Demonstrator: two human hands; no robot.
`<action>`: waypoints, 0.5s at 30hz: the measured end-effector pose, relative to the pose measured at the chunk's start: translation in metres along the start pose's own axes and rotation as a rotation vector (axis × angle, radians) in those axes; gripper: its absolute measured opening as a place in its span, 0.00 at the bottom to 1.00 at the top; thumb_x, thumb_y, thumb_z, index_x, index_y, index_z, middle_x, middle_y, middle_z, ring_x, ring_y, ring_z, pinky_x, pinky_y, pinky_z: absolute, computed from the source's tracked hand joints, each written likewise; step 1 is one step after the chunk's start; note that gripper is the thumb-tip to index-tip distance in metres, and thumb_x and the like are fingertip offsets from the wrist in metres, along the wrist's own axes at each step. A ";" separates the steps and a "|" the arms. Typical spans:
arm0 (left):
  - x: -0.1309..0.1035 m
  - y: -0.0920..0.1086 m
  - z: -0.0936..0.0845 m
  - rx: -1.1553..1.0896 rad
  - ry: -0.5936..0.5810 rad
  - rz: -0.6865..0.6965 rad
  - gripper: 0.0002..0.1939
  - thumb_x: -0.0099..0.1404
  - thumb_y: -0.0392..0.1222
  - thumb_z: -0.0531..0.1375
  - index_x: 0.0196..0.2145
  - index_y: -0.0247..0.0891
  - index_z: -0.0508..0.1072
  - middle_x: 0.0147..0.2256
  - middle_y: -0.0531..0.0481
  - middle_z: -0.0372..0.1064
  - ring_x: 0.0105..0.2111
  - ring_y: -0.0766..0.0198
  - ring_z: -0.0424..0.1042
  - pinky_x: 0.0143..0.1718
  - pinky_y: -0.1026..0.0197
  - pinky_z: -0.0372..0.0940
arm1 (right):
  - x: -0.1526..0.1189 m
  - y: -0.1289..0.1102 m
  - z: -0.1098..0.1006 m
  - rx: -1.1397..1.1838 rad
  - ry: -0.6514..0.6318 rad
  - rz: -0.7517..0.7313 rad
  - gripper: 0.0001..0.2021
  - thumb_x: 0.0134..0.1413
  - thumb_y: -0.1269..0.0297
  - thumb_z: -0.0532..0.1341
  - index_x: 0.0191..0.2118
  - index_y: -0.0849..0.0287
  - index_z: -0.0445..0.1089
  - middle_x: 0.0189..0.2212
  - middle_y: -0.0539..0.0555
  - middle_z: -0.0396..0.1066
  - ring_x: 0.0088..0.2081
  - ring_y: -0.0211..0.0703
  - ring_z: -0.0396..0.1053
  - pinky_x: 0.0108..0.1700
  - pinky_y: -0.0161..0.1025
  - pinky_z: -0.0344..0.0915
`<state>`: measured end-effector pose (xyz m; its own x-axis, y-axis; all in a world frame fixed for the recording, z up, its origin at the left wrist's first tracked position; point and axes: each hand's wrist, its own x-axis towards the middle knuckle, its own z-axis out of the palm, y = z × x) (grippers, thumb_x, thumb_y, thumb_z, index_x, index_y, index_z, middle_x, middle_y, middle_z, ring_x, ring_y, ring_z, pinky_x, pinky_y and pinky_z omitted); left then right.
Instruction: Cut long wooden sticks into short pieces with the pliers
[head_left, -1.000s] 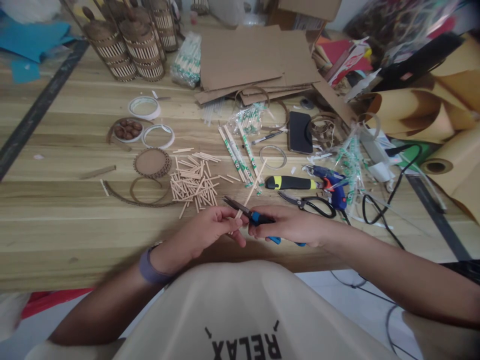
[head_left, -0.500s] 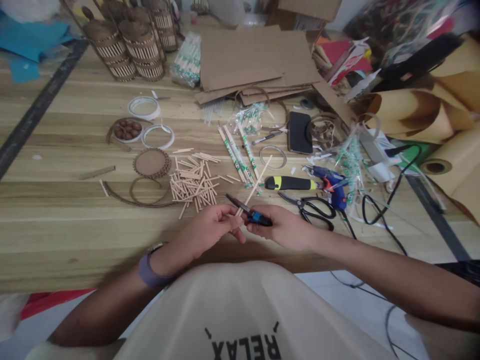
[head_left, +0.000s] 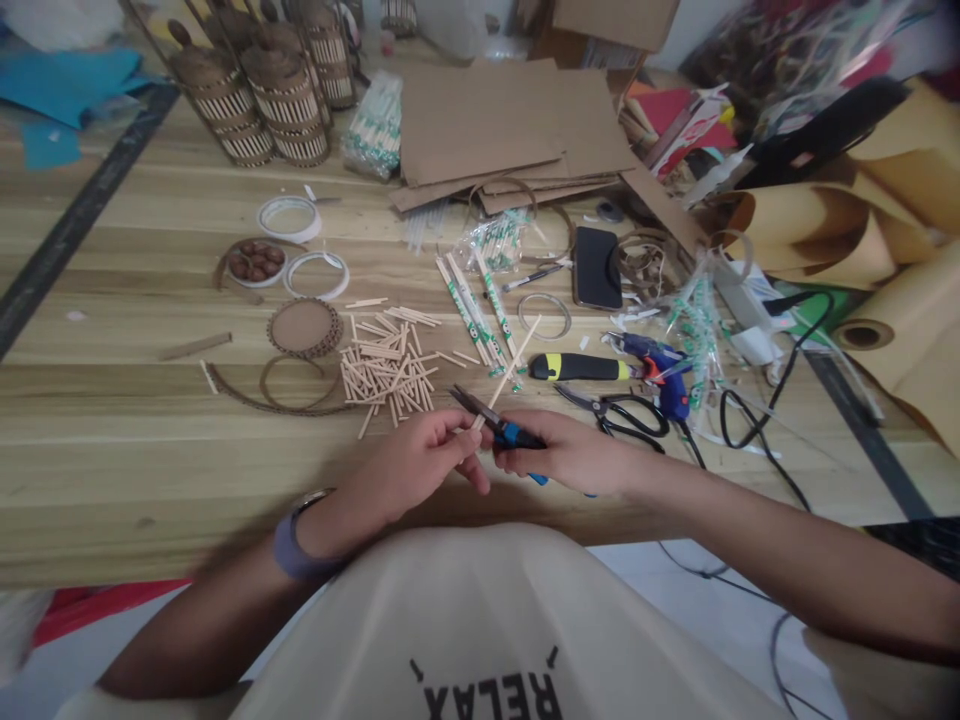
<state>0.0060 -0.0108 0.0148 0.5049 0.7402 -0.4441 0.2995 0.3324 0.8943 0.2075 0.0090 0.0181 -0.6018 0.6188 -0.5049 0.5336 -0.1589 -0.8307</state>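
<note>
With our left hand (head_left: 427, 458) we pinch a thin wooden stick (head_left: 511, 365) between thumb and fingers; it slants up and away over the table (head_left: 150, 450), its far end near some wrapped sticks (head_left: 463, 310). Our right hand (head_left: 574, 452) is wrapped around the handles of the pliers (head_left: 511, 433), whose jaws lie across the stick just beside our left fingertips; we cannot tell whether they press on it. Near our left hand we have a pile of short sticks (head_left: 386, 362), and beyond our right hand, scissors (head_left: 600, 408).
</note>
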 end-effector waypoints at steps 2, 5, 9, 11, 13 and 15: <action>0.000 -0.001 0.000 -0.008 -0.002 0.009 0.12 0.70 0.46 0.52 0.34 0.38 0.71 0.26 0.50 0.77 0.34 0.58 0.76 0.44 0.56 0.63 | -0.001 0.001 0.003 -0.033 0.036 -0.012 0.03 0.49 0.67 0.57 0.33 0.57 0.65 0.29 0.49 0.64 0.32 0.40 0.62 0.37 0.37 0.59; 0.000 0.000 0.001 -0.018 0.000 0.019 0.12 0.70 0.45 0.52 0.34 0.38 0.71 0.26 0.51 0.77 0.33 0.58 0.76 0.43 0.57 0.64 | -0.001 0.000 0.006 -0.080 0.090 -0.015 0.02 0.51 0.68 0.56 0.32 0.56 0.64 0.29 0.48 0.64 0.32 0.40 0.61 0.37 0.37 0.59; 0.001 0.001 0.001 0.017 0.018 0.015 0.13 0.70 0.46 0.52 0.31 0.39 0.70 0.27 0.50 0.77 0.34 0.59 0.74 0.43 0.57 0.63 | 0.001 -0.003 0.006 -0.124 0.097 -0.018 0.03 0.54 0.65 0.57 0.33 0.57 0.64 0.29 0.49 0.65 0.32 0.41 0.62 0.37 0.37 0.59; 0.001 -0.001 0.000 0.009 0.032 0.020 0.13 0.70 0.46 0.52 0.31 0.39 0.70 0.27 0.50 0.77 0.34 0.59 0.74 0.43 0.57 0.63 | 0.002 -0.004 0.002 -0.153 0.062 -0.035 0.05 0.57 0.62 0.56 0.36 0.58 0.67 0.31 0.50 0.67 0.34 0.42 0.63 0.39 0.38 0.60; 0.002 -0.006 -0.003 -0.020 0.081 0.033 0.13 0.70 0.47 0.52 0.31 0.39 0.69 0.27 0.51 0.76 0.34 0.59 0.73 0.43 0.58 0.63 | 0.001 -0.004 -0.004 -0.178 0.026 -0.069 0.09 0.59 0.60 0.56 0.39 0.58 0.69 0.35 0.53 0.70 0.38 0.44 0.66 0.42 0.39 0.62; 0.002 -0.012 -0.008 -0.049 0.182 0.033 0.13 0.70 0.49 0.52 0.33 0.40 0.69 0.26 0.52 0.75 0.34 0.58 0.73 0.43 0.58 0.62 | -0.002 -0.002 -0.010 -0.190 0.028 -0.077 0.10 0.59 0.58 0.57 0.40 0.58 0.69 0.37 0.54 0.71 0.40 0.45 0.67 0.44 0.40 0.63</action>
<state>-0.0030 -0.0088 0.0039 0.3577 0.8432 -0.4013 0.2435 0.3307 0.9118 0.2137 0.0160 0.0234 -0.6301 0.6449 -0.4325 0.5907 0.0365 -0.8061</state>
